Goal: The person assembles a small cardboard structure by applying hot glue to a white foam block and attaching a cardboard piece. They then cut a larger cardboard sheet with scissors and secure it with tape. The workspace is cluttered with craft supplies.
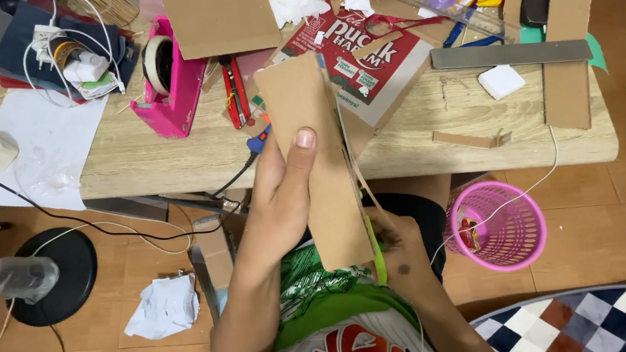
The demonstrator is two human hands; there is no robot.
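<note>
Cardboard strip (pixel 319 160): long, brown, upright above our lap, in front of the wooden table (pixel 176 161). Going left to right, we list a pink tape dispenser (pixel 169 79) on the table; our left hand (pixel 284 186) gripping the strip's left edge, thumb flat on its face; our right hand (pixel 395 248) closed around a green-handled cutter (pixel 377 257) at the strip's lower right edge; a pink mesh basket (pixel 498 224) on the floor.
</note>
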